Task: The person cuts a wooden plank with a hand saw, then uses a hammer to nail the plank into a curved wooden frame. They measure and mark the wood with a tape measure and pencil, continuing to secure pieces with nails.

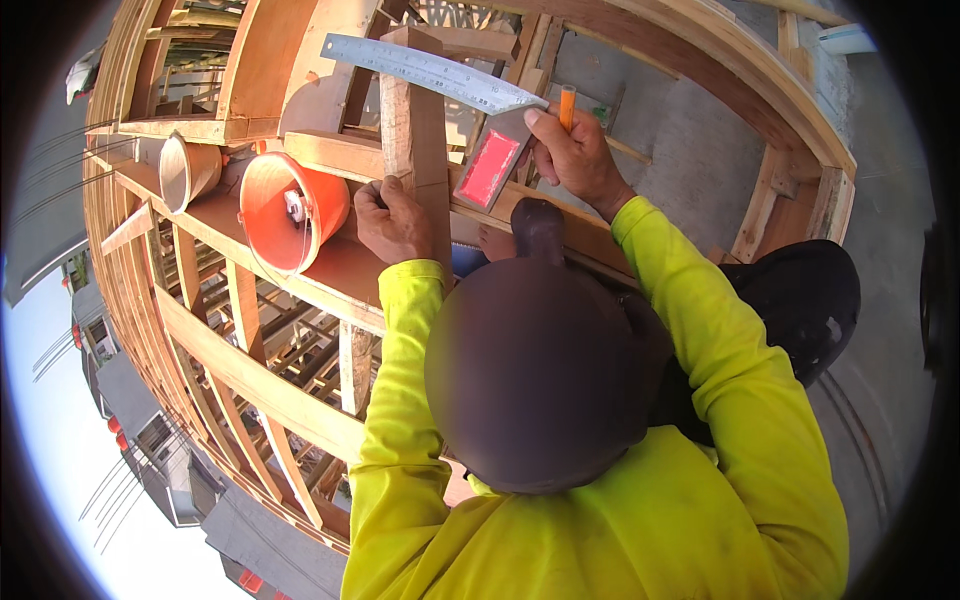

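Observation:
My right hand (582, 160) is closed around a try square (430, 78), with an orange pencil (567, 105) standing up between the fingers. The steel blade with ruled marks reaches left, across the upper end of a timber piece (430, 130). Its stock has a red panel and hangs down to the right of the wood. Lower on the same timber, my left hand (398, 222) grips the left edge, thumb and fingers pressed together. A thin dark line crosses the timber's face beside that hand. A dark rounded shape hides the timber's lower end.
An orange bucket (262, 225) lies tipped on a plank to the left, a white object inside. Beyond it sits a tan bucket (195, 172). Open wooden framing (260, 360) runs down the left side, with rooftops far below. Curved timber framing (740, 60) borders a grey floor at upper right.

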A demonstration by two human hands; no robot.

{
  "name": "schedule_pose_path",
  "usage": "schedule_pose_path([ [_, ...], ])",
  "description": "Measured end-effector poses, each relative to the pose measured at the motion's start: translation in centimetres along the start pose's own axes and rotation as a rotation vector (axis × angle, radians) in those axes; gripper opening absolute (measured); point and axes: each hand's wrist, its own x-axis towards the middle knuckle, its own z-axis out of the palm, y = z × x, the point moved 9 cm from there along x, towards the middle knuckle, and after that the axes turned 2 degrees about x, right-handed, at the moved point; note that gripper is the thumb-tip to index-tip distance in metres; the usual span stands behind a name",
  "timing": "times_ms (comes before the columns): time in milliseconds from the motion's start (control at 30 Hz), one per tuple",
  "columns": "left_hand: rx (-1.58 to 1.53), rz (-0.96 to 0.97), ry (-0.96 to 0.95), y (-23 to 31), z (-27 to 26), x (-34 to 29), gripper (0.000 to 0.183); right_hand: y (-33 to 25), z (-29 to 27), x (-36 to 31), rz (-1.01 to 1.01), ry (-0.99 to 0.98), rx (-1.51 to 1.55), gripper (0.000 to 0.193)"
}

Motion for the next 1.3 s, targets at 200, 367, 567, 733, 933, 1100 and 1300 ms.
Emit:
schedule_pose_path([
  [200,-0.462,-0.234,0.156,-1.5,-0.8,-1.5,0.023,-0.9,-0.2,-0.1,0.022,0.044,0.04,0.032],
  [367,-0.399,-0.349,0.15,-5.5,-4.2,-1.9,0.026,2.0,2.8,-2.0,0.143,-0.166,0.029,0.028],
  [567,-0.321,-0.332,-0.292,-5.2,-1.4,-2.4,0.028,7.2,8.1,-3.8,0.158,-0.326,-0.044,0.024],
  [733,-0.407,-0.448,-0.272,-3.7,0.1,-2.7,0.022,8.4,8.3,-3.1,0.287,-0.347,0.024,0.024],
  [933,-0.536,-0.504,-0.225,-4.8,0.7,-2.6,0.015,9.1,8.5,-2.7,0.342,-0.414,0.074,0.025],
  [1100,-0.595,-0.571,-0.205,-5.6,0.2,-3.0,0.013,8.1,8.8,-2.9,0.4,-0.466,-0.063,0.028],
  [1300,-0.587,-0.564,-0.242,-5.2,0.3,-3.2,0.014,7.8,8.2,-2.5,0.379,-0.432,0.004,0.024],
])
